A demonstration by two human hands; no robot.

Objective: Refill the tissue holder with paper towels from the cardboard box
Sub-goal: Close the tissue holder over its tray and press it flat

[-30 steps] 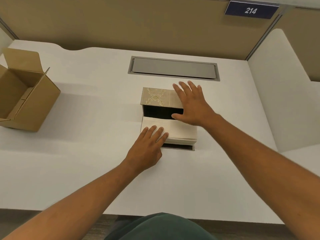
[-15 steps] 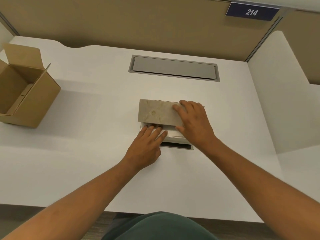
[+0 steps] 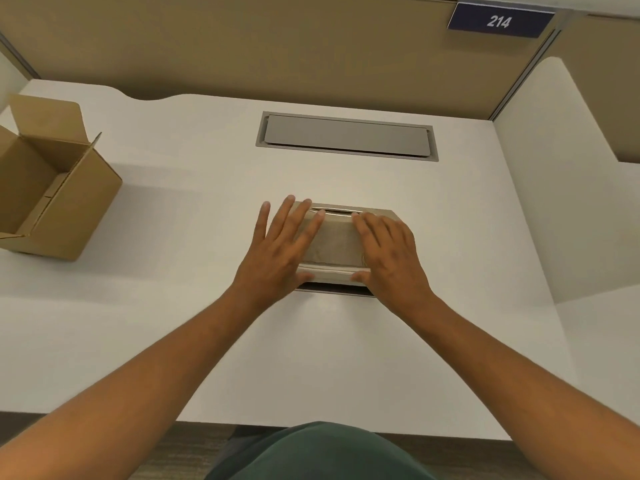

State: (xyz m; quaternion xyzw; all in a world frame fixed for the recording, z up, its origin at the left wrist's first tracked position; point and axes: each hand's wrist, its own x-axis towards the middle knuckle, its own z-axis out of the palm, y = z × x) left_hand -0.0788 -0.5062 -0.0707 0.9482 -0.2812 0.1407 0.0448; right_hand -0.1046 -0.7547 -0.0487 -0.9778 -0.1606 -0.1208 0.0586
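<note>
Both hands lie flat, palms down, left (image 3: 282, 249) fingers spread, right (image 3: 389, 258) together.

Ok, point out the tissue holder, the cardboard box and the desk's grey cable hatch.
tissue holder (image 3: 334, 242): head view, lid top between the hands.
cardboard box (image 3: 91, 202): head view, right outer wall.
grey cable hatch (image 3: 346, 136): head view, flap centre.

Even soft overhead light; faint shadow right of cardboard box (image 3: 52, 188); wide-angle edge bowing; slight softness.
</note>
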